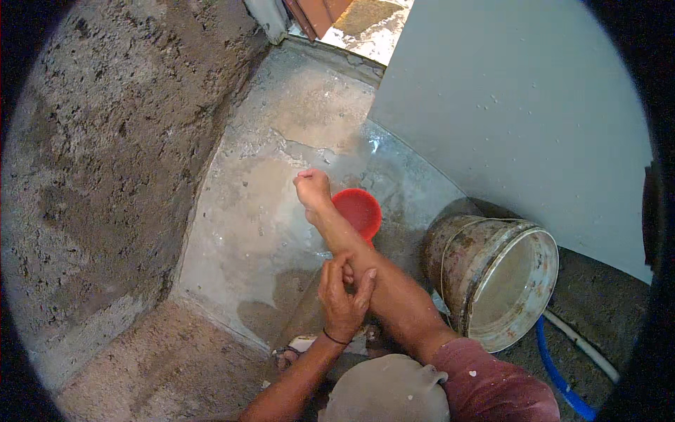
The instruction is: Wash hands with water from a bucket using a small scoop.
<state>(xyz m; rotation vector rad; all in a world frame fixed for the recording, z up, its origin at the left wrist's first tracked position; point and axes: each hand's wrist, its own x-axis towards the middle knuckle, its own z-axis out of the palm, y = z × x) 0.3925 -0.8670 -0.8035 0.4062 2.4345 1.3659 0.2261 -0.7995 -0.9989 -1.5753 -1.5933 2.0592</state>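
Observation:
My right forearm [394, 295], bare below a dusty red sleeve, reaches up and left across the middle. At its end my right hand [313, 191] is curled into a fist; its palm side is hidden. My left hand [344, 292], with a dark band at the wrist, lies against the side of the right forearm. Its fingers are bent and the thumb stands apart from them. A round red bowl [358, 211] rests on the floor just beyond the right wrist, which covers part of it.
A rust-stained bucket [485, 274] with a wire handle leans at the right. Beside it run a blue hose [555, 362] and a white pipe [580, 344]. A rough wall [133, 119] bounds the left, a grey panel [520, 119] the right. The concrete floor [239, 204] has wet patches.

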